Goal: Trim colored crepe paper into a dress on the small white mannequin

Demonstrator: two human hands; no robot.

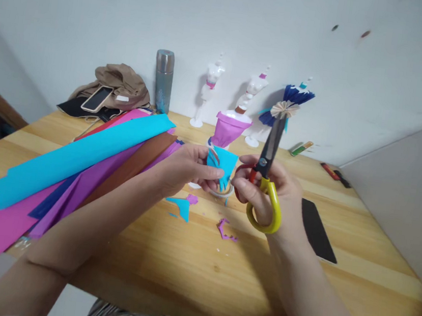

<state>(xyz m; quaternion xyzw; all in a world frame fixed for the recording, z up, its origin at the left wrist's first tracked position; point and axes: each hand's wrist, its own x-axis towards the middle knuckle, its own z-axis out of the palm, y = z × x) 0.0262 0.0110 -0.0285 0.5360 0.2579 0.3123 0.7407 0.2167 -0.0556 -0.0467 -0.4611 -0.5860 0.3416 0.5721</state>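
My left hand (196,166) pinches a small piece of bright blue crepe paper (226,159) with a jagged lower edge. A pale ring-shaped thing (223,193) shows just below this paper; I cannot make out whether the hand touches it. In my right hand (268,190) is a pair of scissors (272,152) with one red and one yellow handle, blades pointing up and apart from the paper. Just behind the hands stands a small mannequin wearing a purple paper skirt (230,129), its base partly hidden. Blue scraps (182,207) and purple scraps (225,230) lie on the wooden table (183,262).
Several coloured crepe paper sheets (80,155) are stacked at left. Behind them are a brown cloth (126,83), a phone (97,99) and a metal flask (163,81). Small mannequins (208,88) line the wall, one in navy paper (298,94). A black flat object (315,230) lies right.
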